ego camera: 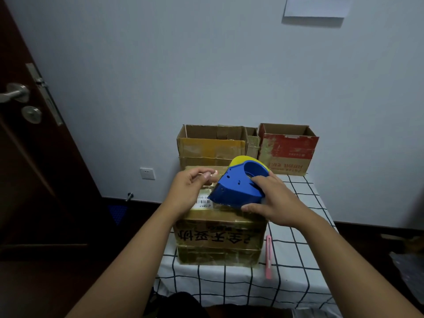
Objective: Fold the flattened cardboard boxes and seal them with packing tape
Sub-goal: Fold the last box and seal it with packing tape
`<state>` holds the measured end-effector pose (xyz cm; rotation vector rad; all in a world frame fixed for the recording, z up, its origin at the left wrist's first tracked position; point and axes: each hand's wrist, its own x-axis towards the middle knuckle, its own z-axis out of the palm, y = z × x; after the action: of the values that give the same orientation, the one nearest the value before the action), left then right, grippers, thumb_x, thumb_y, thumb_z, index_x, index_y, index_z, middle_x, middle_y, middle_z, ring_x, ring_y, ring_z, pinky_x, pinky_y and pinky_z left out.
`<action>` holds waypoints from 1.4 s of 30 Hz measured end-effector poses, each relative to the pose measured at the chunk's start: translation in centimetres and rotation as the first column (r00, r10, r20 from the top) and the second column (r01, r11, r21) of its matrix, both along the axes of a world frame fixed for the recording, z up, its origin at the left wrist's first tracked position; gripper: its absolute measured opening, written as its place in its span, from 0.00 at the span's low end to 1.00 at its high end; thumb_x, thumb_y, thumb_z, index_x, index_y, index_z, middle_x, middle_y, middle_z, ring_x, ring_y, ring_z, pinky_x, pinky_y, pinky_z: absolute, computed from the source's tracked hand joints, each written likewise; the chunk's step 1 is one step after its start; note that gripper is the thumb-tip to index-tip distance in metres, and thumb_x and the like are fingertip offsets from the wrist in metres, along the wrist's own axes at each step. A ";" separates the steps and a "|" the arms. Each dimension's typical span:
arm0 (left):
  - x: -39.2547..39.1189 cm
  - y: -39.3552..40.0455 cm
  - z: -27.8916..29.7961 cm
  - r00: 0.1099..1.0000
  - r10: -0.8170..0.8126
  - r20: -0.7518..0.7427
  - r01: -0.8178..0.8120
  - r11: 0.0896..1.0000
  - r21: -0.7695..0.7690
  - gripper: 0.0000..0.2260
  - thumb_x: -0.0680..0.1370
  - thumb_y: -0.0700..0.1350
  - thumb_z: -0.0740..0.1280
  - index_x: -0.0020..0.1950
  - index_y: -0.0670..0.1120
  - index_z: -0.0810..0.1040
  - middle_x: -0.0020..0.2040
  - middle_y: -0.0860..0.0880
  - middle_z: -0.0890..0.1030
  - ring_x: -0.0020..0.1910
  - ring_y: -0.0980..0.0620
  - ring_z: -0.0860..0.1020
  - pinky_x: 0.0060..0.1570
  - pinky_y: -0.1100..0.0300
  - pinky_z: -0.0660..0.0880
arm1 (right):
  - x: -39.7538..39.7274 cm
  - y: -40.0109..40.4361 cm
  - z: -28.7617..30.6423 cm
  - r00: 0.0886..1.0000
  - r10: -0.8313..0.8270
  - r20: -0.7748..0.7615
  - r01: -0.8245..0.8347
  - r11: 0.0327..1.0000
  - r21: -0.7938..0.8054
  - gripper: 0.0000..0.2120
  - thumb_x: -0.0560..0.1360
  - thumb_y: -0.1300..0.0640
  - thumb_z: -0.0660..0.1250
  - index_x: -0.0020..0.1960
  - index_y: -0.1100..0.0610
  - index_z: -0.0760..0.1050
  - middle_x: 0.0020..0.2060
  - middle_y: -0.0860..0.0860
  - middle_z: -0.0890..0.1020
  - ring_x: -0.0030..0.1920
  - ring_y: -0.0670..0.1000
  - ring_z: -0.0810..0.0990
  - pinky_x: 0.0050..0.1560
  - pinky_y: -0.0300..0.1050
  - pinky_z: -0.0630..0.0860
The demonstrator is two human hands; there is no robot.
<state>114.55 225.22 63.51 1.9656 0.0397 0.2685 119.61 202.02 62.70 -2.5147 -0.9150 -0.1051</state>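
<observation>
While the right hand [274, 200] is gripping the blue plastic tape dispenser [238, 187], the left hand [188, 188] is pinching the tape end; keeping it taut over the brown cardboard box [218, 237] seam seems wise.

box [218, 239]: brown cardboard, glossy tape film | dispenser [238, 187]: smooth blue plastic | surface [298, 267]: matt checked cloth | knife [268, 258]: pink plastic | door handle [13, 92]: brushed metal

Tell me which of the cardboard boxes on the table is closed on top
The near box under the blue tape dispenser, with black characters on its front. The yellowish box and red box behind stand open.
</observation>
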 end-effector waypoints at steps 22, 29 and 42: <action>0.7 4.0 2.6 0.926 0.374 0.060 -0.335 0.883 -0.330 0.07 0.82 0.42 0.63 0.55 0.47 0.80 0.38 0.51 0.84 0.38 0.61 0.81 0.41 0.68 0.74 | 0.1 0.0 8.2 0.994 0.095 0.046 -0.084 0.977 -0.194 0.23 0.78 0.35 0.57 0.69 0.23 0.52 0.54 0.47 0.72 0.52 0.50 0.75 0.52 0.48 0.76; 0.2 4.3 3.2 0.936 0.352 0.018 -0.326 0.885 -0.333 0.07 0.81 0.42 0.64 0.52 0.48 0.81 0.39 0.49 0.84 0.42 0.54 0.82 0.40 0.64 0.74 | 0.1 0.8 10.8 0.992 0.100 0.072 -0.061 0.903 -0.424 0.40 0.67 0.29 0.69 0.72 0.25 0.51 0.51 0.45 0.69 0.50 0.48 0.72 0.50 0.45 0.74; 1.7 4.4 1.3 0.905 0.389 -0.172 -0.418 0.744 -0.521 0.13 0.79 0.40 0.69 0.63 0.41 0.75 0.45 0.43 0.84 0.44 0.51 0.84 0.40 0.62 0.79 | 2.7 3.7 14.1 0.988 0.074 -0.137 -0.126 0.897 -0.423 0.31 0.75 0.54 0.69 0.73 0.33 0.63 0.57 0.44 0.68 0.53 0.50 0.71 0.52 0.44 0.69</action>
<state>116.28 229.64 64.84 1.3640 0.5333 0.4364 122.35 205.74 76.81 -2.8260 -1.1169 0.3116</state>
